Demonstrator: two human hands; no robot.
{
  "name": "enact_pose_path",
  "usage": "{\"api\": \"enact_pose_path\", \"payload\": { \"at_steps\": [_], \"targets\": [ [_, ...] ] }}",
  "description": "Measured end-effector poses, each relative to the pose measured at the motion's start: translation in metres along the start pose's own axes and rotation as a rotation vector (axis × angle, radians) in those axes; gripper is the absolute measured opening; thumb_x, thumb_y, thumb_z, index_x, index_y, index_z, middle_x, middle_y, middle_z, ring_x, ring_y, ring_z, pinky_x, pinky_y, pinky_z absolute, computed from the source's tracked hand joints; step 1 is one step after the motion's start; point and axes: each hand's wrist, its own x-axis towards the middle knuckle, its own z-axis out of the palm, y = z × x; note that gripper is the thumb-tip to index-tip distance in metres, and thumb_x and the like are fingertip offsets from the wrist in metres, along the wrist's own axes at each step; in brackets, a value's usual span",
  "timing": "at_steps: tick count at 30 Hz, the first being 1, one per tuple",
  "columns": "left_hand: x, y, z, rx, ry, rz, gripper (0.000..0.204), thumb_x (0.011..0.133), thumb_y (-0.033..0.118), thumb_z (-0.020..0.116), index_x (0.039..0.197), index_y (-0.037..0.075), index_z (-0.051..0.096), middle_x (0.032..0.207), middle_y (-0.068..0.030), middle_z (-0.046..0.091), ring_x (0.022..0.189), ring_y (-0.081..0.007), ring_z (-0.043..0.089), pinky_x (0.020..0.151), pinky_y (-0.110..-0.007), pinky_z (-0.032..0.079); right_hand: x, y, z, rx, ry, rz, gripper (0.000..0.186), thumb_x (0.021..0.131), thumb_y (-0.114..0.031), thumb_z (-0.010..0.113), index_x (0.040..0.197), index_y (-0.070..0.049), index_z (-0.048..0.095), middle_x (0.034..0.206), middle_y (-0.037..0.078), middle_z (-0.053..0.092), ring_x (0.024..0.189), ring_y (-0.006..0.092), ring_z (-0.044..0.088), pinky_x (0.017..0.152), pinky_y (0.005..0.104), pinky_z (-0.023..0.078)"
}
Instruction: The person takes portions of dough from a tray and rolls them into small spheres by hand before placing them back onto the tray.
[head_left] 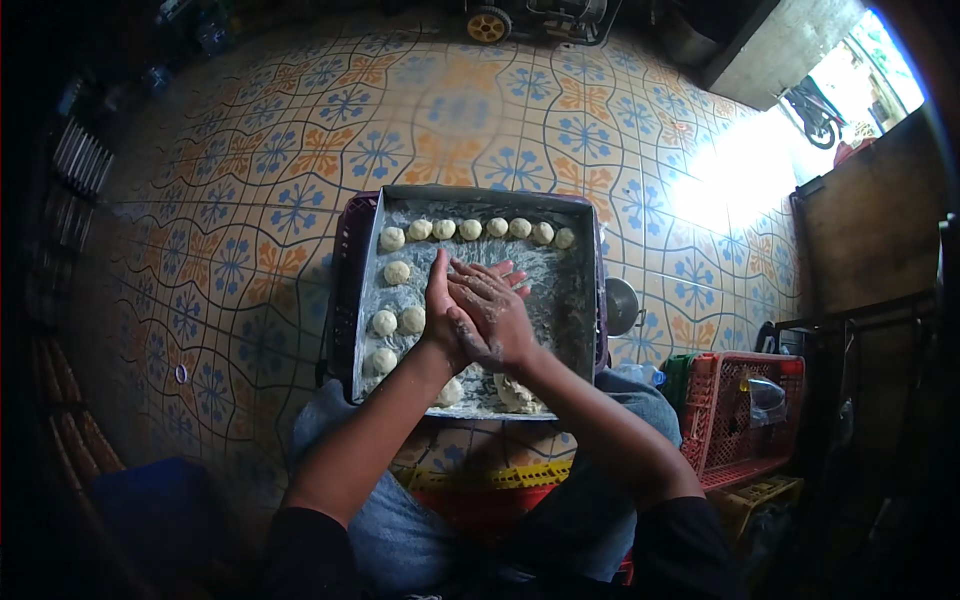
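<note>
Dough balls (470,230) line the far and left sides of your metal tray (570,290), ahead of and left of your grip. Your right hand (495,312) lies across your left hand (439,305), palms together; I cannot tell whether they enclose dough. Your forearms cover part of the near side, where a larger dough lump (514,396) rests.

The left hand (440,306) and right hand (500,318) press together over the tray (560,300); dough balls (397,272) sit along its far and left sides; a red crate (735,425) is to its right.
</note>
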Motion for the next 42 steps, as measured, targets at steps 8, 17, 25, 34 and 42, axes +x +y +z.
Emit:
{"api": "enact_pose_path", "payload": {
  "at_steps": [8,17,25,34,42],
  "targets": [
    [-0.005,-0.022,-0.009,0.294,-0.035,-0.006,0.105,0.096,0.083,0.020,0.142,-0.006,0.050,0.139,-0.0166,0.062,0.127,-0.0280,0.060,0.111,-0.043,0.045,0.032,-0.009,-0.046,0.086,-0.194,0.674,0.054,0.098,-0.051,0.056,0.103,-0.001,0.077,0.095,0.021,0.075,0.095,0.0361,0.073,0.093,0.0457,0.051],
    [-0.026,-0.008,0.016,0.075,-0.254,0.057,0.119,0.088,0.092,0.021,0.155,-0.005,0.034,0.159,-0.0216,0.041,0.148,-0.0329,0.039,0.124,-0.044,0.028,0.031,0.002,-0.052,-0.130,-0.009,-0.013,0.035,0.094,-0.033,0.063,0.113,-0.006,0.074,0.114,0.014,0.074,0.116,0.0333,0.067,0.117,0.0527,0.035],
    [-0.015,0.002,0.007,0.058,-0.376,0.037,0.122,0.086,0.094,0.013,0.155,-0.004,0.034,0.158,-0.0223,0.042,0.149,-0.0340,0.039,0.124,-0.047,0.027,0.009,-0.011,-0.027,-0.037,-0.104,-0.168,0.040,0.093,-0.033,0.060,0.123,-0.010,0.072,0.126,0.017,0.070,0.125,0.0389,0.062,0.115,0.0504,0.040],
    [-0.016,-0.008,0.000,0.169,-0.238,0.021,0.121,0.084,0.096,0.018,0.157,0.000,0.034,0.156,-0.0173,0.046,0.144,-0.0291,0.046,0.120,-0.046,0.034,0.001,-0.026,-0.023,-0.081,-0.105,0.127,0.046,0.093,-0.047,0.062,0.112,-0.007,0.074,0.111,0.019,0.074,0.116,0.0315,0.068,0.110,0.0516,0.038],
    [-0.016,-0.028,-0.001,0.157,-0.109,-0.046,0.114,0.087,0.093,0.020,0.151,0.001,0.044,0.147,-0.0163,0.055,0.133,-0.0309,0.054,0.114,-0.047,0.042,0.043,-0.006,-0.066,0.043,-0.221,0.978,0.034,0.100,-0.031,0.057,0.095,-0.004,0.076,0.098,0.022,0.074,0.105,0.0328,0.069,0.108,0.0458,0.043]
  ]
}}
